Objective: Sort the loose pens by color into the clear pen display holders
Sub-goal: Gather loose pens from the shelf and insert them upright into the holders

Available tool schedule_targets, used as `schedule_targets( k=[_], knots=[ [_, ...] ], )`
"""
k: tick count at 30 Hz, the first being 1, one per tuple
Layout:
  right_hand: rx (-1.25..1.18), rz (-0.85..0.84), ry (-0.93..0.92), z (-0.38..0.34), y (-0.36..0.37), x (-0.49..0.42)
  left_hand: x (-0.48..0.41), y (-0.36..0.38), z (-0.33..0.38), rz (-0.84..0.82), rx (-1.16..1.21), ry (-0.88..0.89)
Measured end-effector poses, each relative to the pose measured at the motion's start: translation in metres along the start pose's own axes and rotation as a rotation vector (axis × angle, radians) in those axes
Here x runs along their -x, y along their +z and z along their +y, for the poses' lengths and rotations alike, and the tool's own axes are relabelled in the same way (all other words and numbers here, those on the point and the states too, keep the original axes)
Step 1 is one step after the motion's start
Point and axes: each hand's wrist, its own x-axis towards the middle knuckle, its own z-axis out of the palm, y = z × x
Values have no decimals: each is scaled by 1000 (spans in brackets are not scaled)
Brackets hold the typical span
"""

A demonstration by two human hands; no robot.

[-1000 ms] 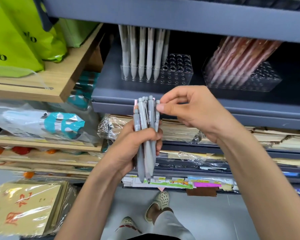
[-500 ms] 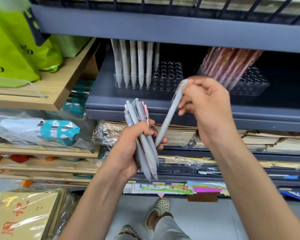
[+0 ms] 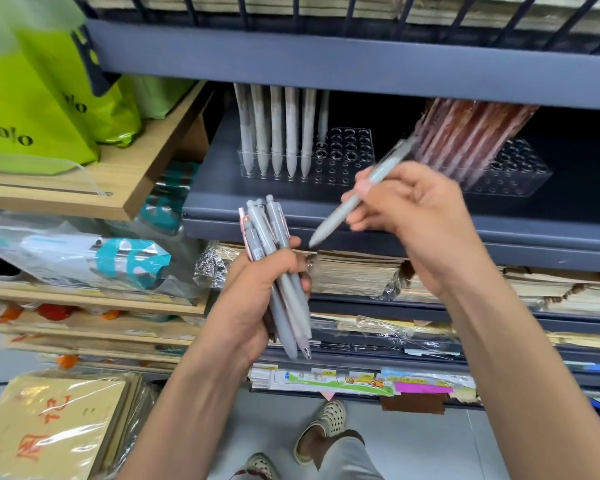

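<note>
My left hand point(image 3: 253, 299) grips a bundle of grey pens point(image 3: 274, 268) with at least one pink pen among them, tips down. My right hand point(image 3: 416, 209) pinches a single grey pen point(image 3: 347, 209), slanted with its tip down-left, in front of the dark shelf. On that shelf a clear holder point(image 3: 340, 157) has several grey pens standing in its left rows; its right holes are bare. A second clear holder point(image 3: 513, 171) to the right carries several pink pens leaning left.
The dark metal shelf point(image 3: 291, 195) has a low overhead shelf edge point(image 3: 326, 67) above the holders. Green bags point(image 3: 42, 109) sit on a wooden shelf at the left. Wrapped paper stacks point(image 3: 361, 271) fill lower shelves. My sandalled feet point(image 3: 326, 424) stand on the grey floor.
My right hand has drawn one grey pen out of the bundle and lifted it up and right toward the shelf. The left hand keeps its hold on the rest.
</note>
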Motion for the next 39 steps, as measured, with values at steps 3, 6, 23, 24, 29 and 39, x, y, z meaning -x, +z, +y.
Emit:
schedule_targets(
  k=[3, 6, 23, 24, 29, 39],
  knots=[
    [26, 146, -142, -9, -3, -25, 4, -10, 2, 1, -14, 1],
    [88, 235, -238, -9, -3, -52, 6, -14, 3, 12, -28, -2],
    [1223, 155, -130, -21, 40, -113, 18, -36, 5, -29, -146, 38],
    [1236, 143, -134, -21, 41, -113, 19, -37, 6, -42, -152, 40],
    [1189, 303, -149, -21, 39, -105, 17, -43, 9, -98, -165, 42],
    [380, -326, 38, 0, 48, 1, 9, -41, 4, -314, -162, 9]
  ],
)
